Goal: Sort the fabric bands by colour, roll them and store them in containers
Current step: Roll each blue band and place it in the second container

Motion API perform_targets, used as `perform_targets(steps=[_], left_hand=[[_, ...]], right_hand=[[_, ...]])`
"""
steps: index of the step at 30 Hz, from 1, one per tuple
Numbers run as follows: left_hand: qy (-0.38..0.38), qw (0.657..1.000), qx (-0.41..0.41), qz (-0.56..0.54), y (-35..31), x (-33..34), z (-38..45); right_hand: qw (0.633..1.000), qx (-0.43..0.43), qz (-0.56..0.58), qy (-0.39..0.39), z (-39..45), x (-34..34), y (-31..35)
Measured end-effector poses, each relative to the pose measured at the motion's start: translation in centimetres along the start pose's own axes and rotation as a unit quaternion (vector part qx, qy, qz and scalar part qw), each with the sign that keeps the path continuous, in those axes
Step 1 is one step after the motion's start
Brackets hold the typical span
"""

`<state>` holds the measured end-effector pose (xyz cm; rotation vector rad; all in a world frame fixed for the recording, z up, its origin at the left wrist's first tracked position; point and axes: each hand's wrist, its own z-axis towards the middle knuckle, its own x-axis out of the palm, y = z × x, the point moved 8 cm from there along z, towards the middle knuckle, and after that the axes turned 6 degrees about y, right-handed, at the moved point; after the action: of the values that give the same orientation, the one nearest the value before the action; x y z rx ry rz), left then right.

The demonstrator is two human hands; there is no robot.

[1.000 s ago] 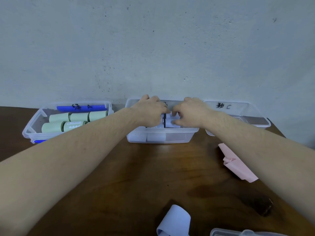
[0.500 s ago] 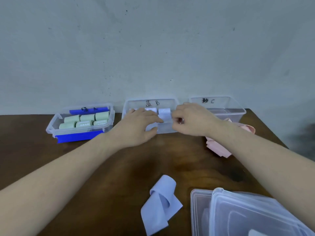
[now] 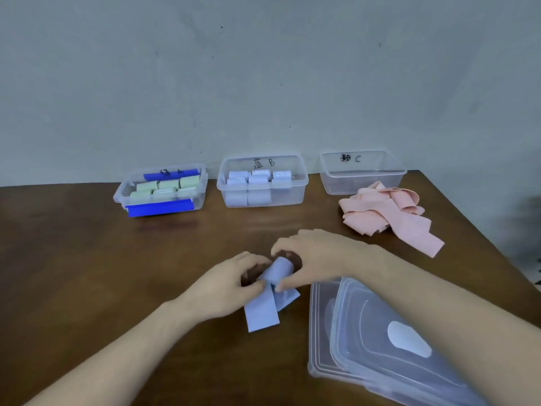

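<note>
Progress: green looks done, blue nearly, pink not begun. The clear plastic tub with blue clip handles [image 3: 202, 183] at approx 10 o'clock on the brown wooden table [image 3: 73, 259] holds a batch of pale green fabric rolls [image 3: 167, 187]. The clear plastic tub marked B [image 3: 304, 177] at 12 o'clock has light blue fabric rolls [image 3: 257, 180] stacked in at least 2 layers, w/ room on its right side. The clear plastic tub marked C [image 3: 401, 171] at 1 o'clock looks to hold nothing yet, and the heap of loose pink fabric bands [image 3: 386, 215] lies just in front of it, touching its front wall, none rolled.

In hand now: one light blue fabric band [image 3: 270, 294], centre of table, just left of the stack of clear plastic lids [image 3: 380, 332] at 5 o'clock. It is partly rolled, w/ a short fat roll at its far end and 2 flat tails splayed toward the person, one crossing the other, so it reads as folded double. Soft, limp cloth, no creases visible.

Left hand [image 3: 231, 285] has fingers curled, pinching the band at the roll's near-left side. Right hand [image 3: 316, 259] arches over the roll, thumb & fingertips closed on its right end
</note>
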<state>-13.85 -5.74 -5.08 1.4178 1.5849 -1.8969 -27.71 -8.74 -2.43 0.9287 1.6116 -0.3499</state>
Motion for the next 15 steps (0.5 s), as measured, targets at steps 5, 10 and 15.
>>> perform_targets(steps=[5,10,15], left_hand=[[-0.024,0.998,-0.037,-0.050,-0.5,0.7,-1.5],[-0.034,0.990,-0.063,-0.121,-0.5,0.5,-2.0],[-0.059,0.972,-0.078,-0.215,0.5,-1.3,-2.9]], right_hand=[[0.999,0.005,0.050,-0.005,0.0,0.6,1.6],[0.983,0.021,0.167,-0.076,-0.8,-1.5,2.4],[0.962,0.032,0.233,-0.142,-0.2,-3.9,4.0]])
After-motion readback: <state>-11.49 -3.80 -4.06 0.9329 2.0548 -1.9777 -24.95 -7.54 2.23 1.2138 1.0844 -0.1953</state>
